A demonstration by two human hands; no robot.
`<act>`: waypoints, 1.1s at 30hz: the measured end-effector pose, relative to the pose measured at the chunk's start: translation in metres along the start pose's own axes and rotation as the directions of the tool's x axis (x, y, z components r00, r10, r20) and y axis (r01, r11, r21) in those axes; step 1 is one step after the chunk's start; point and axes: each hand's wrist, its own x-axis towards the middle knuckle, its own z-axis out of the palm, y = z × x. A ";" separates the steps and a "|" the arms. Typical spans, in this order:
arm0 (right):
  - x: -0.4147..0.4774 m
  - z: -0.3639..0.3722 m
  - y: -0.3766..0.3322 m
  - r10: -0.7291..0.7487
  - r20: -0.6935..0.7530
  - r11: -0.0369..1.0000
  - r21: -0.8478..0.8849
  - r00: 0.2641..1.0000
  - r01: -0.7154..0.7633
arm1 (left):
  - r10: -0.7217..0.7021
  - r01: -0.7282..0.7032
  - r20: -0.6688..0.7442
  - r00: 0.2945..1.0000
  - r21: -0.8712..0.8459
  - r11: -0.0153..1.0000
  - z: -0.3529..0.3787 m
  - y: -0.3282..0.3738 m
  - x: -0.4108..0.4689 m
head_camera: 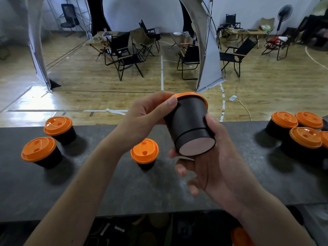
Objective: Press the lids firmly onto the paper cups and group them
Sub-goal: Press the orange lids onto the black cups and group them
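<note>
left hand (143, 118) grips the tilted black paper cup (188, 121) near its orange plastic lid (191, 94), right hand (211, 164) its base; lid top hidden, seemingly seated.

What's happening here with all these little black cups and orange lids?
A person holds one black cup in the air, tipped so its base faces the camera. The left hand grips the rim of the orange lid; the right hand holds the base. Three lidded cups stand apart on the dark counter; a cluster of lidded ones sits at the right.
</note>
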 end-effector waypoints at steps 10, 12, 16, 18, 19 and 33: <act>0.003 -0.007 0.001 0.060 0.053 0.997 0.035 0.997 -0.062 | -0.045 0.044 0.217 0.975 0.008 0.999 -0.028 0.001 0.001; 0.005 -0.011 0.001 0.088 0.160 0.988 0.115 0.983 -0.107 | -0.061 0.071 0.281 0.958 -0.025 0.997 -0.031 -0.001 0.002; 0.006 -0.012 -0.002 0.101 0.231 0.974 0.176 0.968 -0.144 | -0.086 0.144 0.374 0.923 -0.128 0.981 -0.029 -0.007 0.002; 0.006 -0.010 -0.001 0.073 0.104 0.995 0.053 0.992 -0.078 | -0.080 0.137 0.370 0.925 -0.132 0.982 -0.029 -0.008 0.002; 0.005 -0.010 -0.002 0.027 0.027 0.999 -0.035 0.999 -0.026 | -0.078 0.132 0.365 0.928 -0.123 0.984 -0.030 -0.007 0.002; 0.009 -0.007 -0.004 0.034 -0.014 0.997 0.073 0.999 -0.032 | -0.163 0.204 0.255 0.953 -0.141 0.969 -0.007 -0.004 0.005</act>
